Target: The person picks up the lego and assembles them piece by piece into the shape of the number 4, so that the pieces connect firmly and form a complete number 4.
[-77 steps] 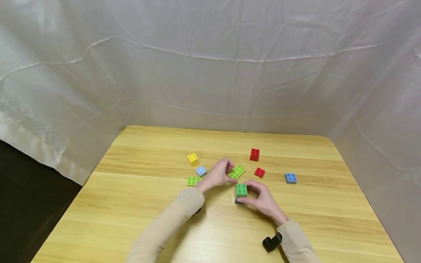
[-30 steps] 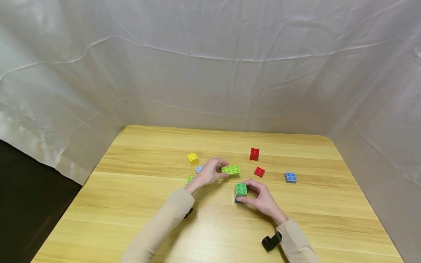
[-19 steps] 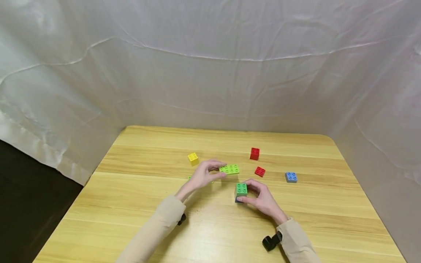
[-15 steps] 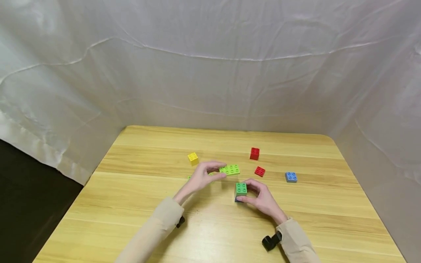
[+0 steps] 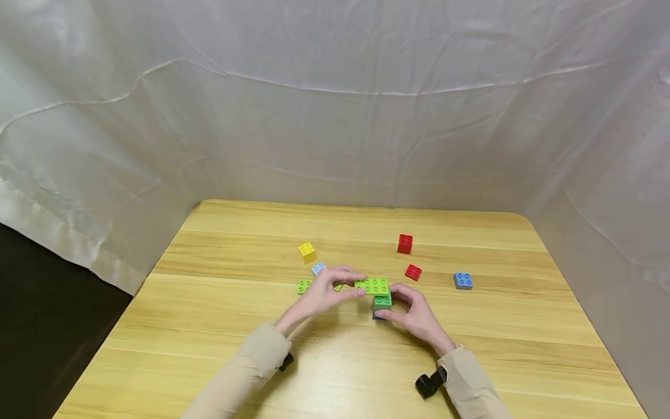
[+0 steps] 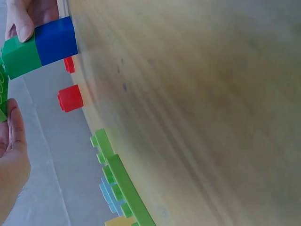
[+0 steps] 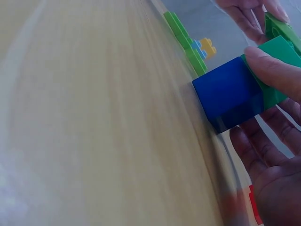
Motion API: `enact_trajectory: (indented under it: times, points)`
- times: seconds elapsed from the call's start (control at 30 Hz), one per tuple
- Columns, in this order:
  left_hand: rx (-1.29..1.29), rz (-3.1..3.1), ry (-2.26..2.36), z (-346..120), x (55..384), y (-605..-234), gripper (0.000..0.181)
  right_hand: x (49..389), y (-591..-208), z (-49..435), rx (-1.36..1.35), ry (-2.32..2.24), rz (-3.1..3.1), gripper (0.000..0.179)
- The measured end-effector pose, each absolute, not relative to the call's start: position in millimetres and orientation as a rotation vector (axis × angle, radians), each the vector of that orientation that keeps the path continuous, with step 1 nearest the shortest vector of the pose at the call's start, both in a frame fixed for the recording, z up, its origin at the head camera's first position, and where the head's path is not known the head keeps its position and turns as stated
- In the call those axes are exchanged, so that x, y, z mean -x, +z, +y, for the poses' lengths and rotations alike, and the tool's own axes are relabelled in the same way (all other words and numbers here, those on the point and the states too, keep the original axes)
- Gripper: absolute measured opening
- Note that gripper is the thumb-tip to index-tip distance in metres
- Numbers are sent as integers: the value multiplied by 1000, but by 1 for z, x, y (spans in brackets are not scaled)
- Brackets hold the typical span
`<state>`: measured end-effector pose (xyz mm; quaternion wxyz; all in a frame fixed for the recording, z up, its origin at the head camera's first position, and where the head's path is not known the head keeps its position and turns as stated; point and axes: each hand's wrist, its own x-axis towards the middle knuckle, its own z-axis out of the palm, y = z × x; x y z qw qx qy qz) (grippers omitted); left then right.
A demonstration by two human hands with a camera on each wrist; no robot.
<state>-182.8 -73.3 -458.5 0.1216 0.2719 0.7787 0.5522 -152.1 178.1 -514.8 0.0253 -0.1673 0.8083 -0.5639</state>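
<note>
Between the fingers and thumb of my left hand (image 5: 324,291) is a lime green toy building brick (image 5: 373,286), long and flat, pinched by its left end. Its right end overlaps the top of a green brick (image 5: 383,302); whether the two touch I cannot tell. That green brick sits on a dark blue brick (image 7: 230,92), and the pair stands upright on the table. My right hand (image 5: 416,314) grips this stack from the right, its thumb on the green brick (image 7: 275,49) in the right wrist view. In the left wrist view, the lime brick (image 6: 3,89) is cut off by the edge.
On the wooden table (image 5: 335,372) lie a yellow brick (image 5: 307,252), a light blue brick (image 5: 318,268) and another lime brick (image 5: 304,286), partly behind my left hand. Farther right are a tall red brick (image 5: 405,244), a flat red one (image 5: 413,272) and a blue brick (image 5: 463,280).
My left hand has taken up the lime brick, turned it sideways, and carried it nearer and over the green brick. My right hand has stayed on the stack.
</note>
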Motion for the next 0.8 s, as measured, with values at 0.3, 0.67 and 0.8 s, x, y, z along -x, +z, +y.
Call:
enact_trajectory:
  times: [0.3,0.67,0.8]
  points:
    - [-859,2280,1576,-72,181,-462,33,152,-515,178,521,-1742,2499,38]
    - [-898,2313,1539,-69,181,-462,33,152,-515,177,533,-1736,2526,36]
    - [-914,2297,1530,-70,180,-461,33,152,-514,177,529,-1741,2517,35]
